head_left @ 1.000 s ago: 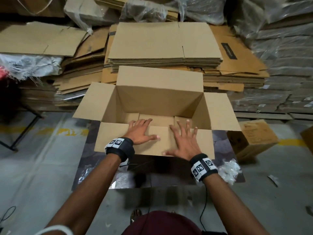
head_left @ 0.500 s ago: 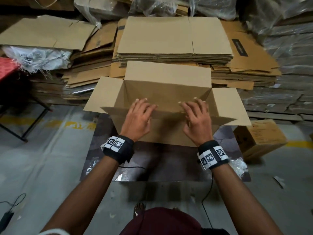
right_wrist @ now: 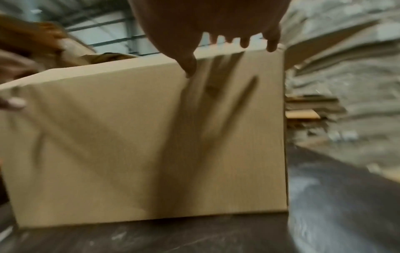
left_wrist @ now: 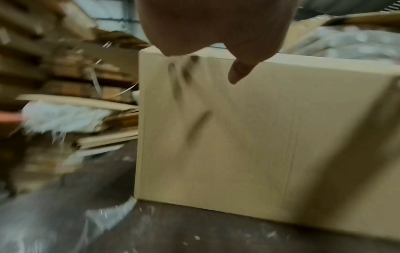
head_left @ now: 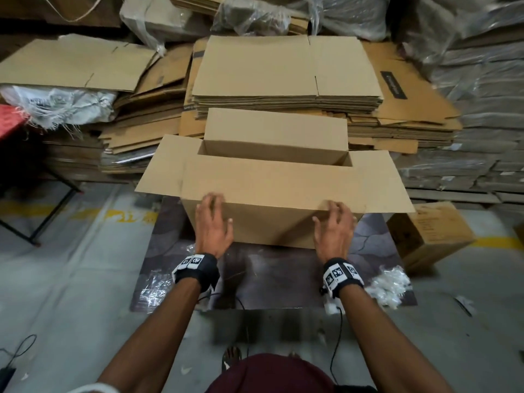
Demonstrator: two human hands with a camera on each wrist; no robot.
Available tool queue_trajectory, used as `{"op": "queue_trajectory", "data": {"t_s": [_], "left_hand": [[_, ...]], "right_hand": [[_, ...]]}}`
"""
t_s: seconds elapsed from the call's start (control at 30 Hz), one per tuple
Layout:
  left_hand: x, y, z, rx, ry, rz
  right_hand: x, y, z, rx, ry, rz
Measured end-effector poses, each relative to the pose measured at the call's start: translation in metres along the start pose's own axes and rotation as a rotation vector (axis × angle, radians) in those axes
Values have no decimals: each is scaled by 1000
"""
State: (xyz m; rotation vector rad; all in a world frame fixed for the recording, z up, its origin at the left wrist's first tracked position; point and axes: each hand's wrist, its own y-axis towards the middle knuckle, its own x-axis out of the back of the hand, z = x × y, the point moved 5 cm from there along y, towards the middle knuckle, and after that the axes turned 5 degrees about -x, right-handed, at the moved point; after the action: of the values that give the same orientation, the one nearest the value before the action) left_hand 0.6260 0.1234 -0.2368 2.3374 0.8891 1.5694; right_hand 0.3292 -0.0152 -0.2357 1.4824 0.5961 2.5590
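A brown cardboard box (head_left: 272, 188) stands on a dark mat (head_left: 269, 273). Its near flap lies folded across the top, the far flap (head_left: 275, 131) stands upright, and both side flaps stick out level. My left hand (head_left: 213, 222) rests at the left of the near top edge, fingers spread over the fold. At the right of the same edge my right hand (head_left: 334, 228) lies the same way. Both are blurred. The left wrist view shows the left hand (left_wrist: 216, 34) above the box front (left_wrist: 238, 137). The right wrist view has the right hand (right_wrist: 205, 25) with straight fingers reaching over the box (right_wrist: 151, 137).
A stack of flat cartons (head_left: 283, 69) lies right behind the box, with looser piles to its left. Plastic-wrapped bundles (head_left: 482, 109) fill the right. A small closed carton (head_left: 431, 234) and plastic scrap (head_left: 391, 282) sit by the mat's right edge. A black-legged red stand (head_left: 8, 120) is far left.
My hands lifted the near flap from hanging down in front and folded it over the opening. They have slid back to the near top edge.
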Motion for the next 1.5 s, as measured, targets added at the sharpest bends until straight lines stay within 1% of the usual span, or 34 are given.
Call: {"op": "queue_trajectory", "data": {"t_s": [0.07,0.1,0.13,0.17,0.2,0.23,0.27,0.3,0.37,0.43,0.5,0.57,0.7,0.73,0.8,0.87,1.0,1.1,1.13,1.17,1.23,1.3,1.37,1.43,1.5], "left_hand": [[6,-6,17,313,-195,-152],[6,-8,27,483,-292,-202],[4,-8,36,620,-380,-251],[3,-7,44,723,-454,-292],[1,-5,52,799,-512,-307],[-2,-3,58,857,-544,-276],[-7,-1,64,886,-555,-216],[-10,0,66,896,-555,-143],[-21,-3,76,889,-562,-44],[-29,-10,88,877,-585,-7],[-32,-14,95,844,-594,-11],[-14,-9,81,793,-573,-61],[32,27,49,645,-485,-185],[40,38,44,616,-454,-201],[47,57,43,600,-396,-186],[52,73,38,583,-410,-124],[49,94,36,553,-359,36],[41,90,44,582,-355,154],[40,84,48,594,-343,176],[40,78,52,609,-311,177],[39,62,65,679,-227,103],[40,38,63,787,-234,-25],[34,16,56,854,-390,-160],[24,-3,51,868,-619,-267],[13,-18,51,853,-813,-307]], "right_hand": [[-2,-9,-27,-306,183,-35],[-4,-11,-38,-439,250,-49],[-5,-11,-48,-550,294,-51],[-5,-10,-54,-639,319,-30],[-6,-7,-59,-707,337,20],[-10,-4,-64,-755,362,86],[-15,-2,-68,-778,394,148],[-21,0,-72,-785,432,188],[-27,3,-79,-783,506,221],[-26,7,-81,-771,543,207],[-20,12,-79,-747,554,166],[-8,20,-73,-691,556,114],[21,53,-49,-535,593,46],[30,64,-41,-504,597,36],[43,85,-30,-459,593,24],[50,101,-24,-467,584,73],[49,122,-16,-441,471,269],[36,117,-21,-429,354,452],[35,112,-24,-446,312,475],[33,108,-29,-470,286,467],[32,103,-37,-504,225,406],[39,93,-42,-585,224,336],[38,76,-49,-687,252,280],[38,56,-55,-792,339,199],[31,32,-60,-866,500,115]]}}
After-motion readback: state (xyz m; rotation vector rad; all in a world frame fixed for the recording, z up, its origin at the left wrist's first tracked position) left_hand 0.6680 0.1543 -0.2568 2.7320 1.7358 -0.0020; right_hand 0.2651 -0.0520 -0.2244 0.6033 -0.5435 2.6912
